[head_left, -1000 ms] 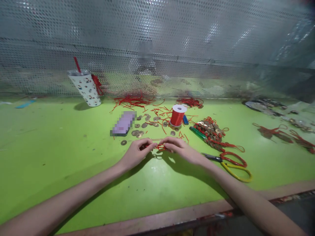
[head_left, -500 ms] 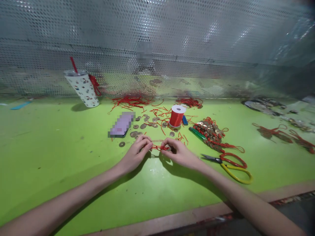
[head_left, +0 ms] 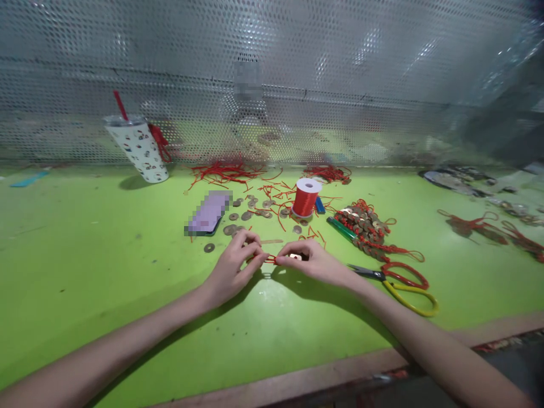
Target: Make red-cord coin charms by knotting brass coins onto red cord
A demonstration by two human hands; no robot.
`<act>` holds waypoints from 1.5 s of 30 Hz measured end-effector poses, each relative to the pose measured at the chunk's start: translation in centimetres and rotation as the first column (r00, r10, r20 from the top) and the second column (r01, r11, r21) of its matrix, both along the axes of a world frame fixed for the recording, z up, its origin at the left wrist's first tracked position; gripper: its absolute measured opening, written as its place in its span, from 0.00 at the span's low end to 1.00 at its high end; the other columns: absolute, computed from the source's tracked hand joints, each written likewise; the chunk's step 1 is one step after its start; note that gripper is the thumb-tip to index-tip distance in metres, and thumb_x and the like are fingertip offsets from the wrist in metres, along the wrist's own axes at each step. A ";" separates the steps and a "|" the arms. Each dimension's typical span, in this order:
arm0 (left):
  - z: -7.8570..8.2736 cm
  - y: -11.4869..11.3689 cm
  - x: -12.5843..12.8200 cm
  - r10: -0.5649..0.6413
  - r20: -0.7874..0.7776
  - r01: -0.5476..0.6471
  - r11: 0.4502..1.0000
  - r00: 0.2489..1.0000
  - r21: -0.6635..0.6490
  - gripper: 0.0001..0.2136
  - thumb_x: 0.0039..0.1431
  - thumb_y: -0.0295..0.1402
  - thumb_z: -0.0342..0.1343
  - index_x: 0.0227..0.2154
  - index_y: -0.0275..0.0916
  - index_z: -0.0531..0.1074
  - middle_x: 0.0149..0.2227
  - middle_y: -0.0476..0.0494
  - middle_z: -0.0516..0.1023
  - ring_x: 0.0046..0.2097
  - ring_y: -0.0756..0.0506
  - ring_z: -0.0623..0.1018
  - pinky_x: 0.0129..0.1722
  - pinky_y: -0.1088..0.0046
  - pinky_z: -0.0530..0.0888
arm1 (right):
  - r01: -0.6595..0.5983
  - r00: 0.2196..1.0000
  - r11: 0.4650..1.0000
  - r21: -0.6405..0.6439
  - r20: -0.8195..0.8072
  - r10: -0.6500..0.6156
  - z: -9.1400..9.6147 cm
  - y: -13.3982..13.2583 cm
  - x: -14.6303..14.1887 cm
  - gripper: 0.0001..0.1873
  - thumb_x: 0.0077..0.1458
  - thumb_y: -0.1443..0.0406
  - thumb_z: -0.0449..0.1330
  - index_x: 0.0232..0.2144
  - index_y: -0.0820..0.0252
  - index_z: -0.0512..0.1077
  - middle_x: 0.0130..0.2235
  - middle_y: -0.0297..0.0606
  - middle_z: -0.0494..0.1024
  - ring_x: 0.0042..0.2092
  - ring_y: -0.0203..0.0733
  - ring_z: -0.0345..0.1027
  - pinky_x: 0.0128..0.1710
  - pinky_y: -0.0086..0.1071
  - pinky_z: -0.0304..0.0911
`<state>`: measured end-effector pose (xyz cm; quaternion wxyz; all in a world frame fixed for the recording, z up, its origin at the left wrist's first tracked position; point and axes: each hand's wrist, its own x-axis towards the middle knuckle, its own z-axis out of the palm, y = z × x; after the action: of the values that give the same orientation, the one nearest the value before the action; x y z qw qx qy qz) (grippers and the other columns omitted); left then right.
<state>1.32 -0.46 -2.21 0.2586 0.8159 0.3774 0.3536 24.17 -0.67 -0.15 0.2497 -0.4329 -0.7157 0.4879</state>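
Between my two hands a short stretch of red cord [head_left: 270,260] is held just above the green table. My left hand [head_left: 238,262] pinches one end with thumb and fingers. My right hand [head_left: 309,262] pinches the other end, and a brass coin [head_left: 296,257] with a hole shows under its curled fingers. How the cord runs inside the fingers is hidden. Beyond the hands lie several loose coins [head_left: 246,216] and red cord snippets. A spool of red cord [head_left: 306,198] stands behind my right hand.
Scissors [head_left: 385,276] with red and yellow handles lie right of my right hand. Behind them are a green lighter [head_left: 341,229] and a pile of strung coins [head_left: 364,224]. A phone [head_left: 209,213] and a tumbler with a straw [head_left: 142,150] stand left, before a perforated metal screen [head_left: 191,85].
My hands have come slightly closer together, so less red cord shows between them. The left fingertips have shifted right along the cord, and the coin by my right hand now shows more clearly.
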 end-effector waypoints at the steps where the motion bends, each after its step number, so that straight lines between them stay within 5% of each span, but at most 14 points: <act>1: 0.0 0.0 0.0 0.006 0.004 -0.006 1.000 1.000 -0.011 0.13 0.70 0.36 0.50 0.30 0.38 0.71 0.41 0.41 0.69 0.46 0.41 0.72 0.49 0.63 0.70 | 0.002 1.000 1.000 0.005 -0.001 -0.002 0.0 0.0 0.0 0.12 0.62 0.57 0.62 0.33 0.59 0.80 0.32 0.37 0.79 0.31 0.37 0.64 0.31 0.33 0.56; 10: 0.0 0.3 0.1 0.063 0.088 -0.055 0.995 0.994 -0.088 0.14 0.69 0.36 0.51 0.27 0.38 0.71 0.40 0.43 0.67 0.48 0.42 0.72 0.52 0.62 0.69 | 0.029 0.997 0.997 0.071 0.066 -0.034 -0.4 0.0 0.1 0.04 0.58 0.68 0.58 0.36 0.58 0.73 0.33 0.36 0.76 0.31 0.38 0.63 0.32 0.34 0.57; 16: 0.0 0.2 0.0 0.052 0.079 -0.048 0.997 0.996 -0.059 0.13 0.69 0.36 0.51 0.28 0.38 0.72 0.41 0.43 0.68 0.48 0.42 0.72 0.52 0.62 0.69 | 0.030 0.999 0.999 0.015 -0.017 -0.030 -0.3 0.0 0.4 0.02 0.60 0.65 0.57 0.37 0.56 0.70 0.32 0.35 0.74 0.32 0.38 0.63 0.32 0.34 0.57; 23: -0.1 -0.5 0.2 -0.013 0.029 0.010 0.993 1.000 0.120 0.10 0.70 0.31 0.51 0.31 0.38 0.71 0.41 0.42 0.69 0.45 0.43 0.72 0.47 0.65 0.71 | 0.106 0.994 0.990 0.090 -0.039 -0.103 -1.0 -0.4 -0.4 0.07 0.61 0.60 0.57 0.34 0.57 0.67 0.25 0.29 0.69 0.27 0.36 0.58 0.28 0.31 0.51; 29: 0.0 -1.4 0.2 -0.176 0.027 0.157 0.929 0.984 0.334 0.06 0.68 0.23 0.52 0.35 0.36 0.70 0.40 0.43 0.69 0.42 0.46 0.71 0.40 0.70 0.71 | 0.130 0.991 0.980 0.148 0.010 -0.133 -1.5 -0.5 -0.8 0.06 0.63 0.62 0.55 0.36 0.59 0.68 0.29 0.33 0.76 0.28 0.36 0.62 0.30 0.30 0.55; 33: 0.2 -1.6 0.2 -0.151 0.080 0.112 0.922 0.985 0.370 0.07 0.67 0.22 0.52 0.34 0.36 0.70 0.38 0.44 0.67 0.40 0.46 0.71 0.38 0.71 0.71 | 0.092 0.996 0.984 0.150 -0.023 -0.090 -1.4 0.0 -0.6 0.07 0.63 0.64 0.54 0.36 0.59 0.71 0.28 0.33 0.74 0.28 0.36 0.63 0.31 0.30 0.57; 37: 0.1 -1.0 0.3 -0.080 0.057 0.061 0.958 0.995 0.281 0.09 0.68 0.25 0.52 0.31 0.36 0.71 0.39 0.43 0.69 0.43 0.45 0.72 0.41 0.69 0.71 | 0.025 0.996 1.000 0.010 -0.084 -0.025 -1.0 0.2 -0.1 0.10 0.65 0.65 0.53 0.34 0.60 0.73 0.24 0.32 0.73 0.26 0.36 0.67 0.31 0.31 0.61; 41: 0.0 -0.4 0.2 -0.025 0.075 0.018 0.995 0.997 0.096 0.11 0.70 0.29 0.51 0.29 0.37 0.70 0.40 0.43 0.70 0.45 0.44 0.73 0.46 0.66 0.70 | -0.104 0.977 0.989 -0.108 -0.196 0.081 -0.3 0.1 0.5 0.09 0.67 0.63 0.53 0.37 0.61 0.71 0.35 0.40 0.81 0.34 0.39 0.76 0.38 0.34 0.66; 45: 0.2 -0.2 0.2 0.005 0.132 -0.007 1.000 0.991 0.011 0.13 0.70 0.31 0.51 0.28 0.38 0.70 0.39 0.43 0.69 0.45 0.44 0.72 0.48 0.65 0.69 | -0.161 0.970 0.967 -0.195 -0.215 0.118 0.0 0.0 0.7 0.09 0.69 0.62 0.53 0.40 0.61 0.69 0.36 0.39 0.80 0.30 0.36 0.76 0.34 0.33 0.68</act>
<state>1.48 -0.68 -2.06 0.2773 0.7911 0.3599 0.4095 24.84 -0.66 -0.12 0.2383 -0.3536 -0.6598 0.6188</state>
